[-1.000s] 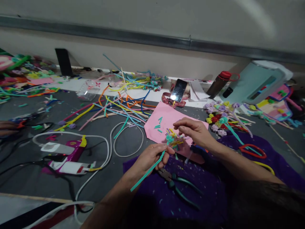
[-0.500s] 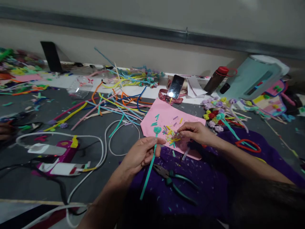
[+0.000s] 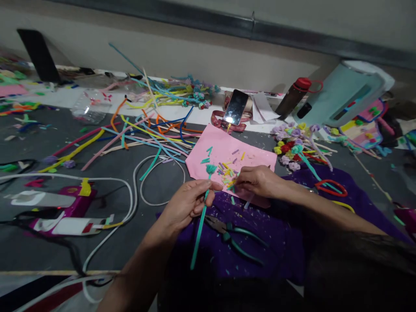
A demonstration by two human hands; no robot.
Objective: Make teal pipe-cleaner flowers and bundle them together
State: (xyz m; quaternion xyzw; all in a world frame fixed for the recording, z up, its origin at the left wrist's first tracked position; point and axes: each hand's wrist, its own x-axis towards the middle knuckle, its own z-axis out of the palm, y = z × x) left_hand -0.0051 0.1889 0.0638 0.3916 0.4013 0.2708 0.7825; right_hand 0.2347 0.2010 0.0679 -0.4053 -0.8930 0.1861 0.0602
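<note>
My left hand (image 3: 191,197) pinches a green pipe cleaner flower (image 3: 199,229) by its stem, just under the bunched head, with the long tail pointing down toward me. At the pile of short cut pipe cleaner pieces (image 3: 226,172) is my right hand (image 3: 255,181), its fingers drawn together and pointing down. What sits between those fingertips is hidden. The pieces, yellow, purple and green, lie on a pink sheet (image 3: 208,138). Below my hands, pliers (image 3: 225,229) with green handles rest, jaws toward my left hand, on a dark purple cloth (image 3: 276,242).
Loose pipe cleaners (image 3: 139,134) spread across the left. A pink power strip (image 3: 73,208) with white cables lies nearer. Behind the sheet leans a phone (image 3: 236,107). Finished flowers (image 3: 289,147), a bottle (image 3: 292,99) and a pale teal container (image 3: 347,99) are at the right.
The view has shifted, so most things sit slightly further left and higher. My right hand's fingers have moved lower over the cut pieces. My left hand keeps its hold on the flower.
</note>
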